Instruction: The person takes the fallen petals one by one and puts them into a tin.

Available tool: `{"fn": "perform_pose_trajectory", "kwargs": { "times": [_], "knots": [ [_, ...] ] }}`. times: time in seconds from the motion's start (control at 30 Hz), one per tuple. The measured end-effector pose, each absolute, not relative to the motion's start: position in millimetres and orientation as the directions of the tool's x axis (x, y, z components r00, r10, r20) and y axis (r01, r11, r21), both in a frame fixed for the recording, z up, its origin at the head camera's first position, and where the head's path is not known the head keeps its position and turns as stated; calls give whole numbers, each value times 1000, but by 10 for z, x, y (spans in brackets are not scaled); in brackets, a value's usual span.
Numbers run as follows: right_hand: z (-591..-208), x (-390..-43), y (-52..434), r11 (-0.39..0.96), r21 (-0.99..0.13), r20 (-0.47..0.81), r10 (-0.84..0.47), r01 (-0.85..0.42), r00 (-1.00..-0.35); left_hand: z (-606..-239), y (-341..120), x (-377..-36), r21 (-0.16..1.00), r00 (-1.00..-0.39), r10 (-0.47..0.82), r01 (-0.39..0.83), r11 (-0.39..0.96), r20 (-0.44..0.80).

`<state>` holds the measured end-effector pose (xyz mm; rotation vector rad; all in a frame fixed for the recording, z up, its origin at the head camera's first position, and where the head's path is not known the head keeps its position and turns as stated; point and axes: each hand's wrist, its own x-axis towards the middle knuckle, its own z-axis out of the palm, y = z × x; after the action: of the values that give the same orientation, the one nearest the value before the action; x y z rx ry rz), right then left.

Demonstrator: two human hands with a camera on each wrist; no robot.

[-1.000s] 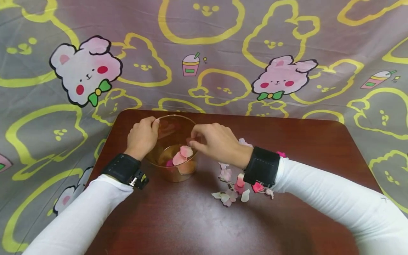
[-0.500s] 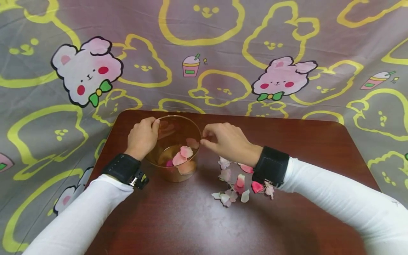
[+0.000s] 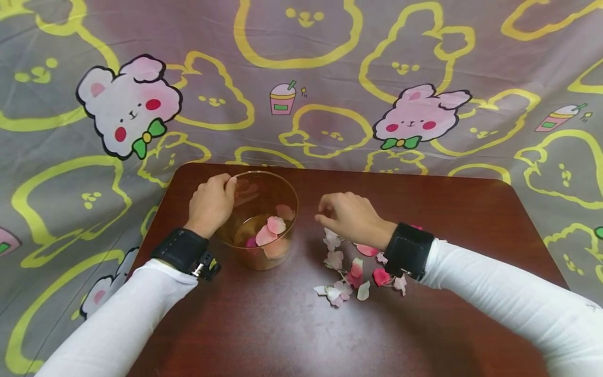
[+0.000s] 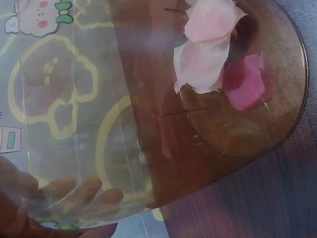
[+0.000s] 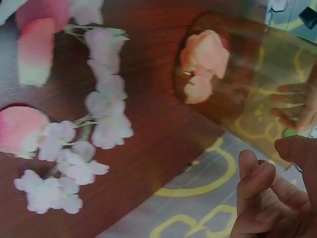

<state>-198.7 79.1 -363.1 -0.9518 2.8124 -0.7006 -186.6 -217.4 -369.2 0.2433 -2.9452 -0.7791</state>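
An amber see-through container with a round rim stands upright at the left of the table. My left hand grips its rim, and the fingers show through the wall in the left wrist view. Inside lie pale pink petals and a magenta petal. To the right of the container, apart from it, my right hand hovers with loosely curled fingers and holds nothing that I can see. Below that hand lie small pale pink blossoms on thin stems, and pink-and-white petals.
The brown table has rounded far corners. A bright pink petal and a whitish petal lie near the right forearm. Behind the table hangs a grey-pink cloth printed with cartoon rabbits.
My right hand has moved from over the container's rim to the right, above the blossoms. A pink petal now shows inside the container near its right wall. The left hand keeps its place.
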Motion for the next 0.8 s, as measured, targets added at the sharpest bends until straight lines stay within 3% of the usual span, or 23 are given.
{"fn": "perform_pose_trajectory", "kwargs": {
  "times": [0.43, 0.8],
  "knots": [
    [-3894, -1972, 1115, 785, -405, -96, -546, -469, -832, -3688, -2137, -1873, 497, -983, -178, -132, 858, 47],
    [-4042, -2069, 1259, 819, -381, -150, -513, -430, -845, -3687, -2165, -1863, 496, -981, -186, -138, 857, 48]
  ]
}}
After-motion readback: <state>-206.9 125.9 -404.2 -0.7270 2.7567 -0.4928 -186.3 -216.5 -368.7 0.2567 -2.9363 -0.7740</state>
